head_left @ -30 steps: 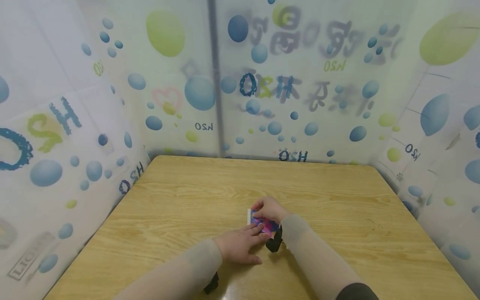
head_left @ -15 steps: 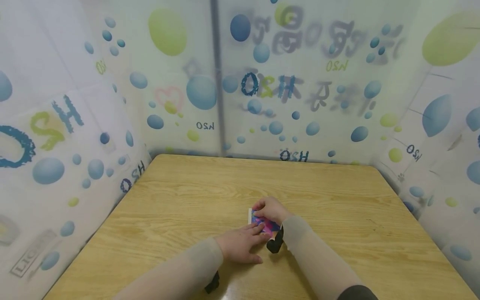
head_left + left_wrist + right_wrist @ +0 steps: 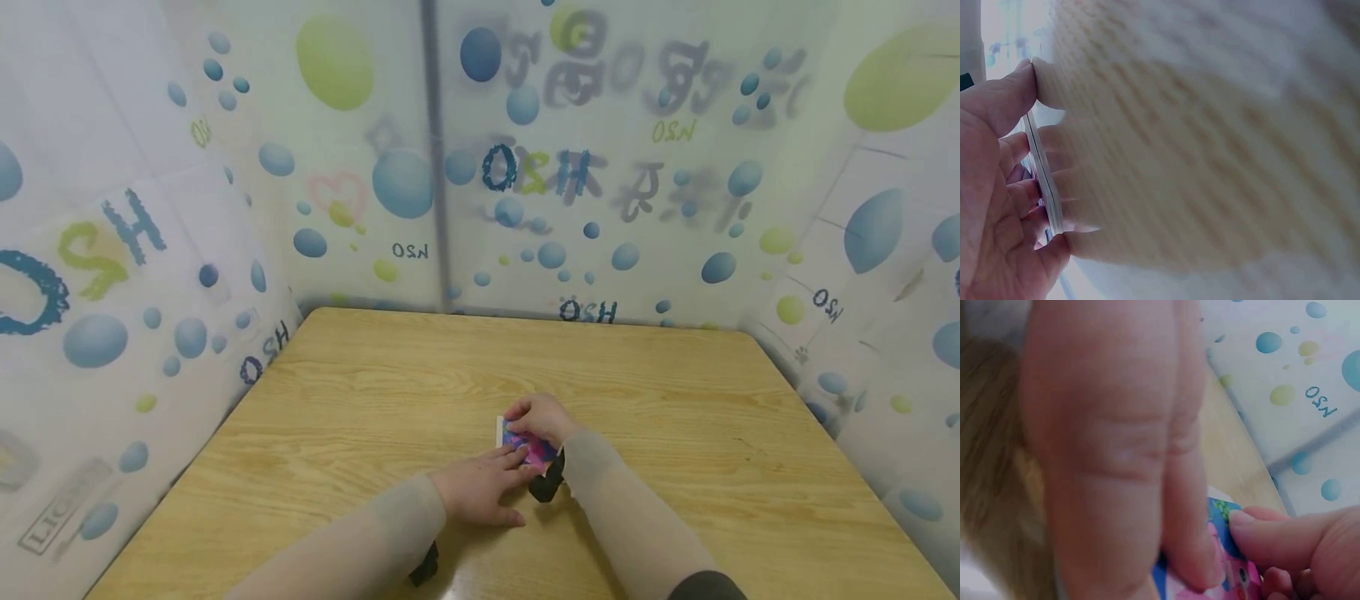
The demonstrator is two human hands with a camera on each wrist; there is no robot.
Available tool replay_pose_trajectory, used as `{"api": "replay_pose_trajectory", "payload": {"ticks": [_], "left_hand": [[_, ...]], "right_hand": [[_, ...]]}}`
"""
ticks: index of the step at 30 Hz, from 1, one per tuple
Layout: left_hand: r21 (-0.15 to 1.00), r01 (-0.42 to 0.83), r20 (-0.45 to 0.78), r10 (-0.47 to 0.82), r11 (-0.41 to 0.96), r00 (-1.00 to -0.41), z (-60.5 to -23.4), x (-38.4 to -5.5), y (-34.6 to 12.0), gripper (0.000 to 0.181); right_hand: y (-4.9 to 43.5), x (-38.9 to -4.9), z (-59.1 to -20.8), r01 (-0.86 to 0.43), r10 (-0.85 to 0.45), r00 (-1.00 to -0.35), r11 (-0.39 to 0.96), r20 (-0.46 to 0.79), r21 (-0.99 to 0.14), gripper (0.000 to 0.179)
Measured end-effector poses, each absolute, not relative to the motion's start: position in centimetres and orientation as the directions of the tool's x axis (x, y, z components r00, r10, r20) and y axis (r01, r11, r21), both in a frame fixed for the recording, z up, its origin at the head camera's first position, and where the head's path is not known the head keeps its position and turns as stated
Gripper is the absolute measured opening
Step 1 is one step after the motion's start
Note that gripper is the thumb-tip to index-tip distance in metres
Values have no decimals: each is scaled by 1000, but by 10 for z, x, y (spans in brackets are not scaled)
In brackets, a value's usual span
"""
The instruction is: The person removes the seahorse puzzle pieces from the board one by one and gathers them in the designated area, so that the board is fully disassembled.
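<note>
A small booklet (image 3: 537,450) with a blue and pink printed cover and a white strip along its left edge lies on the wooden table. Its pale, layered edge (image 3: 1044,172) is visible side-on in the left wrist view. My left hand (image 3: 480,490) is laid over its near part, fingers spread and touching the cover, thumb out on the table. At the far left corner, my right hand (image 3: 546,418) pinches the booklet, thumb on the cover and other fingers curled. In the right wrist view, the right thumb (image 3: 1272,537) touches the print, while large blurred fingers hide much of the cover.
The wooden table (image 3: 360,383) reaches back to a curtain (image 3: 637,100) printed with blue and green drops, which also runs along both sides. Dark straps with small black devices sit at both wrists.
Both hands hold nearly the same place on the booklet. The black device at my right wrist has shifted very slightly left.
</note>
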State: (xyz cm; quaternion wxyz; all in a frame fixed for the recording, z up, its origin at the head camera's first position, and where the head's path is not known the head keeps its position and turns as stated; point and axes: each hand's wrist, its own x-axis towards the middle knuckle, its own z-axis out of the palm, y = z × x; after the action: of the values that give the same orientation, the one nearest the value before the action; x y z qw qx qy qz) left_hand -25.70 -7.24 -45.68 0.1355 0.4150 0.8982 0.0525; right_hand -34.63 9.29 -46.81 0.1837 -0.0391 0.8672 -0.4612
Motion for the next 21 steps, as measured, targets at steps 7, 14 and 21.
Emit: {"api": "replay_pose_trajectory", "payload": {"ticks": [7,14,21], "left_hand": [[197,731,-200,757,653,-623,-456,-256,-73,73],[219,722,-214,754,656,-621,-453,-257,-74,73],[224,719,-215,753,658,-622,-453,-257,-72,73]], "right_hand": [[93,-346,-466,143,-210,-929,558,-306,-818,10],[92,-345,-466,153,-217,-926,535,-310,-831,12],[91,-343,-467,161,-205,-931,513,-303,-843,14]]}}
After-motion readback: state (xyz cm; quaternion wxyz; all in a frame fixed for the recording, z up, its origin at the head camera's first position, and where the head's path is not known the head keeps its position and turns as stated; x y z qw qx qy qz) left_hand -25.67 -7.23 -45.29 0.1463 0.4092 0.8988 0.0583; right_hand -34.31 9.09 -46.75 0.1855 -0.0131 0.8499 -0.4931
